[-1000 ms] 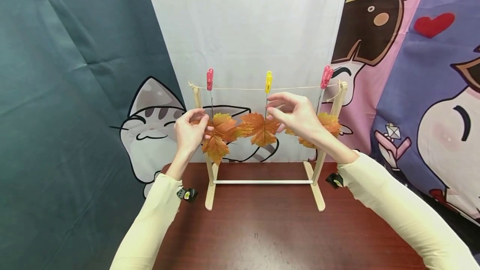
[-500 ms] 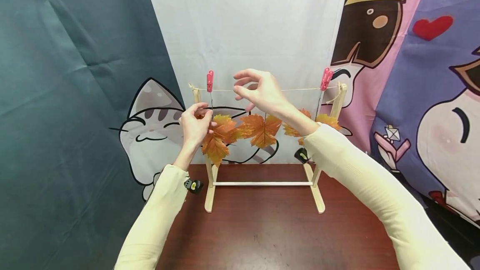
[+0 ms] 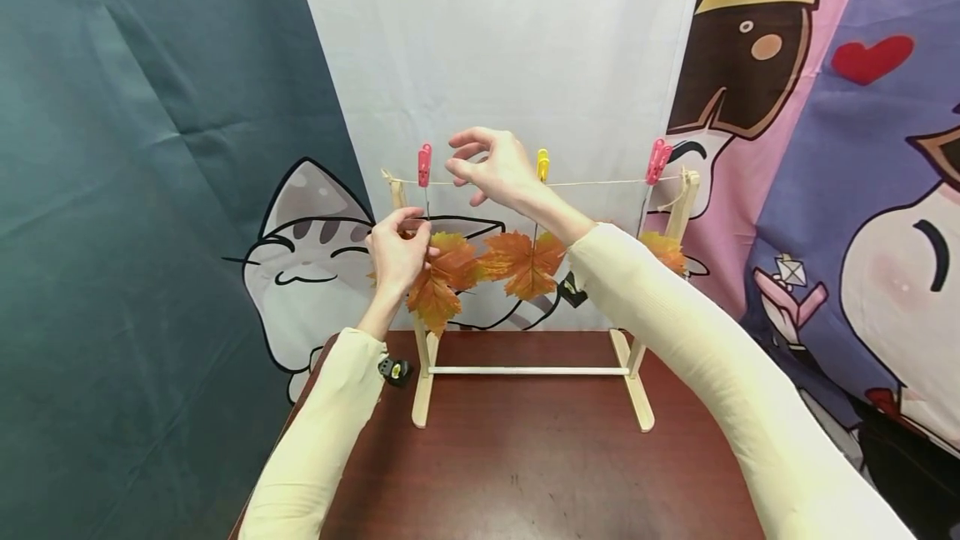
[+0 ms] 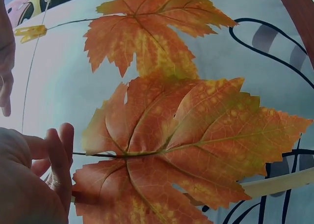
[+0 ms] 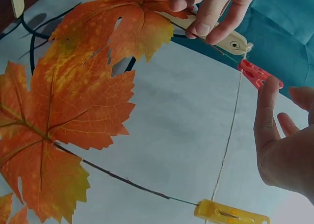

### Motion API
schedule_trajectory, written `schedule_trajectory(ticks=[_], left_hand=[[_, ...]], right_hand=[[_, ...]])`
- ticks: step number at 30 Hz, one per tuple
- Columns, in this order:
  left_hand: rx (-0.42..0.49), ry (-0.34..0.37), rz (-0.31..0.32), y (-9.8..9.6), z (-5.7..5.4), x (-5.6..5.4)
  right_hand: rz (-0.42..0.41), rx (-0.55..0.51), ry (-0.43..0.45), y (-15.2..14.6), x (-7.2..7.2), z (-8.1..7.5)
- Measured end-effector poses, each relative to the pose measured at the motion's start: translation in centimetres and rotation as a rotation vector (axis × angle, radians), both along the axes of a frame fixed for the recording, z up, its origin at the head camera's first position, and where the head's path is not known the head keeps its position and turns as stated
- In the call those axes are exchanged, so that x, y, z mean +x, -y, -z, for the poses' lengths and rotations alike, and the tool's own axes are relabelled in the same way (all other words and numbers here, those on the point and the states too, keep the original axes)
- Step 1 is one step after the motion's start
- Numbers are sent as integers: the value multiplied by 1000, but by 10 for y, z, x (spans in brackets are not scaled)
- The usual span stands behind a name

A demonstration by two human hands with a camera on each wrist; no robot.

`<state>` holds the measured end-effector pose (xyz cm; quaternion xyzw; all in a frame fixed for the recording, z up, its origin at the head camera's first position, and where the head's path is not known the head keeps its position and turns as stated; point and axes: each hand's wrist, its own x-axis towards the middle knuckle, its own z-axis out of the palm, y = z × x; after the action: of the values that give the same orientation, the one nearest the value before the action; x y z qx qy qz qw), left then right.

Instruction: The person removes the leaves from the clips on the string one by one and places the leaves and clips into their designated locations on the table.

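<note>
My left hand [image 3: 397,252] pinches the dark stem of the left orange maple leaf [image 3: 437,294], just below the line. That stem runs up to a pink clothespin [image 3: 424,165] on the string. My right hand [image 3: 491,163] is raised over the string, fingers loosely bent and holding nothing. In the right wrist view its fingertips come close to the same pink clothespin [image 5: 260,75]. A second maple leaf [image 3: 531,263] hangs in the middle from a yellow clothespin [image 3: 542,163]. The right leaf [image 3: 663,250], under another pink clothespin [image 3: 659,162], is partly hidden by my right arm.
The string [image 3: 600,182] spans two wooden posts of a stand, joined low down by a white rod [image 3: 525,371]. It stands on a dark red-brown table [image 3: 525,457]. Behind hangs a white, teal and purple cloth backdrop [image 3: 562,40] with cartoon figures.
My right hand has moved left and up from the middle leaf's stem, past the yellow clothespin, towards the left pink one. My left hand has shifted slightly up along the left leaf's stem.
</note>
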<state>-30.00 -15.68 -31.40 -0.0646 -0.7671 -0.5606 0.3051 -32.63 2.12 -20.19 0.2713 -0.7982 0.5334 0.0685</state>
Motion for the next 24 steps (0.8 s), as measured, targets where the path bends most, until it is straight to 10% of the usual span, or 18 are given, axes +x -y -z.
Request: schedule_trajectory(ticks=[24], left_hand=[[-31, -42, -49, -5, 4, -7]], right_hand=[[-6, 86, 69, 29, -18, -6]])
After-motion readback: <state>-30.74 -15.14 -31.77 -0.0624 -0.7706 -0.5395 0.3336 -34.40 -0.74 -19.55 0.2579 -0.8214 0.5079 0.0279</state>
